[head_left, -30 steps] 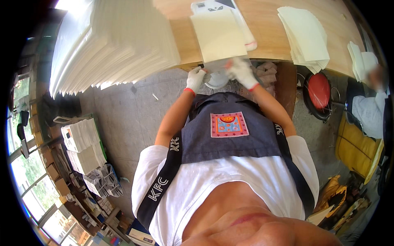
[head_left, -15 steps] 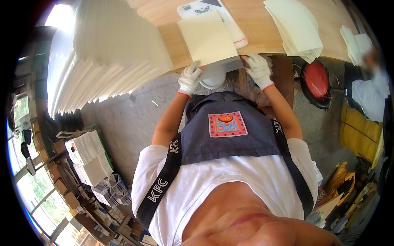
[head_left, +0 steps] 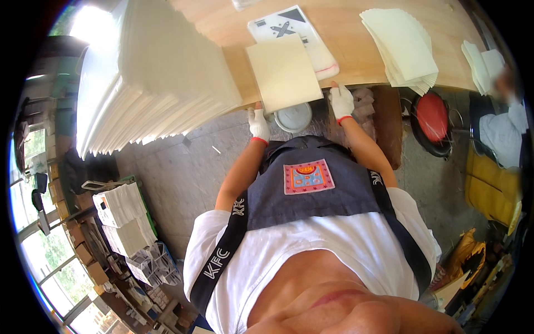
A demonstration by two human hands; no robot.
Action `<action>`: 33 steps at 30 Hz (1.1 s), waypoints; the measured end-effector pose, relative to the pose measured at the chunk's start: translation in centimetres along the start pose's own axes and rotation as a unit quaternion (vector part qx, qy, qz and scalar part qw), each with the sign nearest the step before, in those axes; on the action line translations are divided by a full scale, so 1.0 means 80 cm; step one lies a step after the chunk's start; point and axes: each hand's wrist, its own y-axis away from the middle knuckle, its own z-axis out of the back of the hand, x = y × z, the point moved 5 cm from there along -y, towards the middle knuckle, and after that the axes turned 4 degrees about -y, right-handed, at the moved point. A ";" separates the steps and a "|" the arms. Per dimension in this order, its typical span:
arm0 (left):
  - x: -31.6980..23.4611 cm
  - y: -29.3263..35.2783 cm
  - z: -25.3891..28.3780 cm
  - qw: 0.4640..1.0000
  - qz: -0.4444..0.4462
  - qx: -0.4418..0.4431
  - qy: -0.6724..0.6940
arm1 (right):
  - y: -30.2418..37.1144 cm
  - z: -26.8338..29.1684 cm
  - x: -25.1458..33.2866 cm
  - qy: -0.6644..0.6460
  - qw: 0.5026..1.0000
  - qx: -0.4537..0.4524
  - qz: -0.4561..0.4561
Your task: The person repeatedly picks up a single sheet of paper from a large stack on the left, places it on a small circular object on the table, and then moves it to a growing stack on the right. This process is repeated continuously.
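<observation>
At tabletop's near edge: flat cream sheet (head_left: 283,71), squarish, lying on the wooden tabletop (head_left: 356,33), near side overhanging the edge slightly. Left hand (head_left: 258,123) in white glove with red cuff, at sheet's near-left corner, fingertips up against the tabletop edge just under it; grip state hard to tell, fingers look loosely curled, contact with sheet unclear. Right hand (head_left: 341,101), same glove type, at sheet's near-right corner, fingers extended onto the tabletop edge, just beside sheet; not clenched, looks released, actual grasp on sheet cannot be confirmed. Under sheet's far side: printed white packet (head_left: 289,28) with black marks, partly covered by sheet. Left of sheet: tall fanned stack of white sheets (head_left: 150,78), spilling past the tabletop edge. Right of sheet, well apart: smaller fanned pile of cream sheets (head_left: 403,47); further right, few more pale sheets (head_left: 483,62). Below tabletop edge between the hands: round grey lidded container (head_left: 293,117) on floor. Red round stool (head_left: 432,117) to right. Another person, blurred, at far right edge. Grey apron with colourful patch (head_left: 307,177) over white shirt. Paper stacks (head_left: 125,220) on floor at lower left.
</observation>
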 end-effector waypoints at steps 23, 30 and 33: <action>-0.644 0.202 0.132 0.769 -0.454 -0.200 -0.403 | 0.181 -0.158 0.555 -0.196 0.780 0.547 0.232; -0.507 0.156 0.167 0.883 -0.425 -0.200 -0.016 | 0.163 -0.125 0.490 -0.261 0.776 0.553 0.153; -0.353 0.091 0.215 0.921 -0.345 -0.173 0.049 | 0.121 -0.081 0.383 -0.308 0.803 0.502 0.095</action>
